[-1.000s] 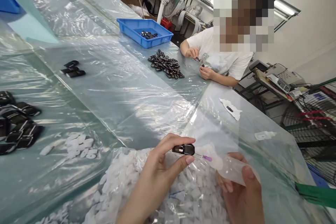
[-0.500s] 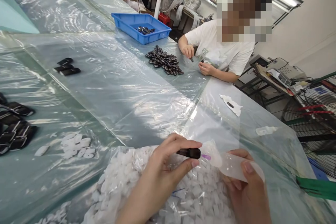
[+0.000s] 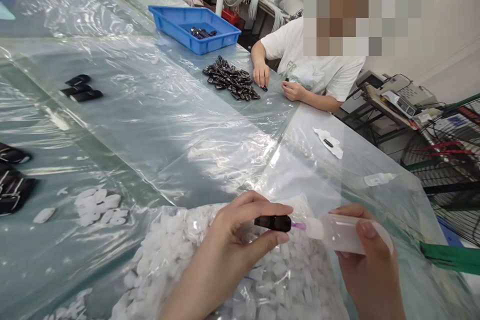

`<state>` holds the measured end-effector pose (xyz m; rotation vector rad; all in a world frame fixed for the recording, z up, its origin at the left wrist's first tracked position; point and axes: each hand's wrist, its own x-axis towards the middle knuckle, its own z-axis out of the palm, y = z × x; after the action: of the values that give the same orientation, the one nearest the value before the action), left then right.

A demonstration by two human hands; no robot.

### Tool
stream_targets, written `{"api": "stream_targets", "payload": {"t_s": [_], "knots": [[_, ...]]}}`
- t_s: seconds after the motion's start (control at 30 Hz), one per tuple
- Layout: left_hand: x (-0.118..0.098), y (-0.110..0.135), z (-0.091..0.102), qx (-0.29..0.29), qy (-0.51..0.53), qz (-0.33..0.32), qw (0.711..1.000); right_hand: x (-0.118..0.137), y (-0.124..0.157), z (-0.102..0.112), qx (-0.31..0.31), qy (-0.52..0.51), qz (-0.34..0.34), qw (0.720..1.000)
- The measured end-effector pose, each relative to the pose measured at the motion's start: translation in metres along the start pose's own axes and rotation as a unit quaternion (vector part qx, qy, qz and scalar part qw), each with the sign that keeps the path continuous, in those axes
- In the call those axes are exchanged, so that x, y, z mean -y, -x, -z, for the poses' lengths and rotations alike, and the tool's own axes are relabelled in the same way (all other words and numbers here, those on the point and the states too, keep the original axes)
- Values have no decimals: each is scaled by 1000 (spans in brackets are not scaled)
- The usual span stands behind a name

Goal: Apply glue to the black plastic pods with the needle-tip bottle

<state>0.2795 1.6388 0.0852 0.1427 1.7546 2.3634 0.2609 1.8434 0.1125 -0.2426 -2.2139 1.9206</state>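
My left hand (image 3: 236, 240) pinches a small black part (image 3: 273, 222) between thumb and fingers. My right hand (image 3: 369, 270) grips a translucent squeeze bottle (image 3: 341, 232) whose purple tip (image 3: 299, 226) touches the end of the black part. Both hands hover over a clear plastic bag full of small white pieces (image 3: 210, 265).
A seated person in a white shirt (image 3: 318, 72) handles a pile of black parts (image 3: 230, 79) beside a blue tray (image 3: 195, 27). Black parts (image 3: 80, 87) lie far left, more at the left edge (image 3: 13, 180). Loose white pieces (image 3: 97, 205) rest on the plastic-covered table (image 3: 161, 110).
The view has drifted, so the table contents sit higher and further left. The bottle's tip has closed in on the black part. The seated person's hand has dropped to the pile.
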Motion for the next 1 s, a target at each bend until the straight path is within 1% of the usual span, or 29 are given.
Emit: {"api": "stream_targets", "payload": {"t_s": [0.27, 0.43, 0.6, 0.73, 0.9, 1.0], "knots": [[1, 0, 1, -8, -11, 1, 1000, 2, 1, 2, 12, 1, 7, 1000], [0, 0, 0, -5, -2, 16, 1000, 2, 1, 3, 20, 9, 7, 1000], [1, 0, 0, -8, -4, 4, 1000, 1, -1, 6, 22, 15, 9, 1000], [1, 0, 0, -3, 3, 5, 1000, 2, -1, 3, 28, 18, 8, 999], [1, 0, 1, 3, 10, 15, 1000, 7, 3, -2, -4, 8, -38, 999], [2, 0, 1, 0, 8, 7, 1000, 5, 3, 0, 9, 14, -20, 1000]]}}
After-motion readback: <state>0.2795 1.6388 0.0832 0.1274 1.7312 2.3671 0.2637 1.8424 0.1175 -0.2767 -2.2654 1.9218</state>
